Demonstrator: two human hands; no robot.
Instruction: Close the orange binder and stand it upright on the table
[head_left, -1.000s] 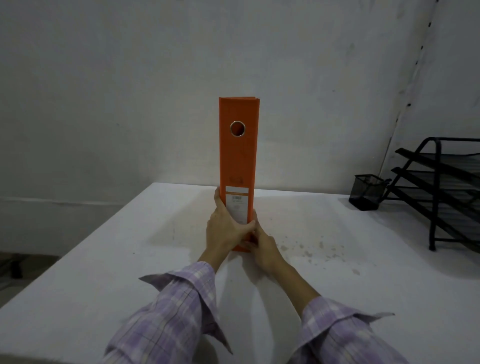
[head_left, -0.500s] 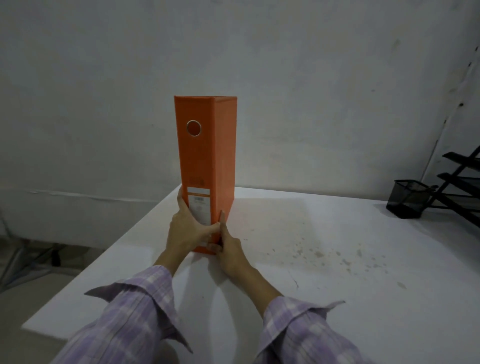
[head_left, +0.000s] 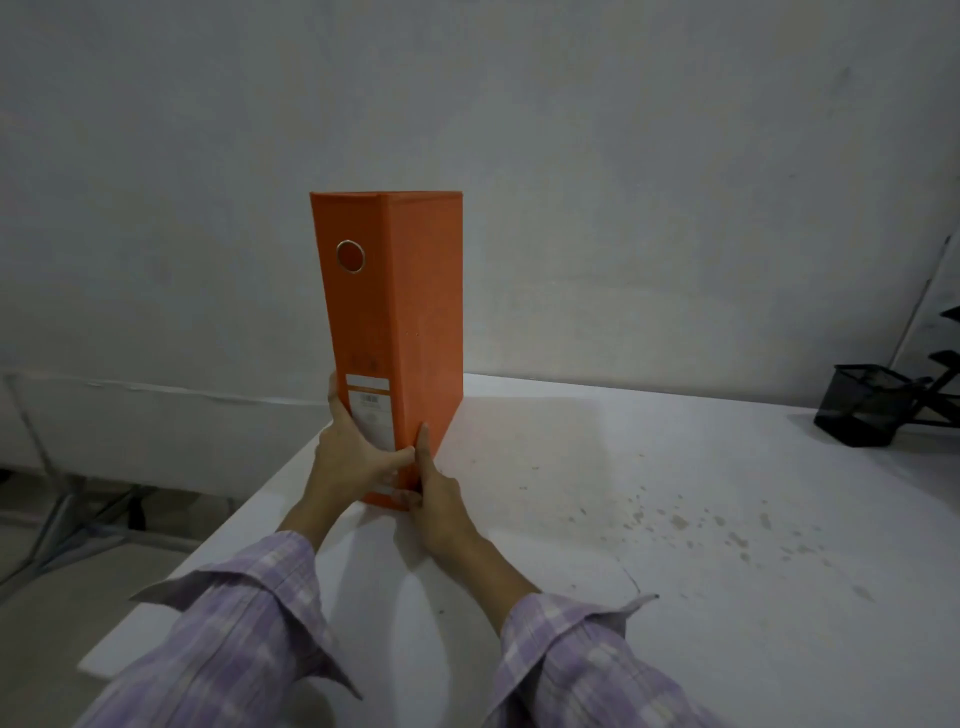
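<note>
The orange binder (head_left: 395, 312) is shut and stands upright on the white table (head_left: 623, 519), close to the table's left edge. Its spine with a metal-ringed finger hole and a white label faces me, and its right cover shows too. My left hand (head_left: 348, 457) wraps the lower spine from the left, thumb across the front. My right hand (head_left: 434, 493) presses the binder's lower right corner, one finger pointing up along the edge. The binder's base is partly hidden behind both hands.
A black mesh pen cup (head_left: 867, 410) stands at the far right of the table, beside part of a black wire tray rack (head_left: 945, 364). A plain wall rises behind. The table's left edge drops to the floor, where metal legs (head_left: 57, 525) show. Small stains (head_left: 691, 525) dot the table.
The view has swung left, so the binder now sits left of centre and shows more of its right cover. The rack has slid mostly out of view. Both hands keep their hold.
</note>
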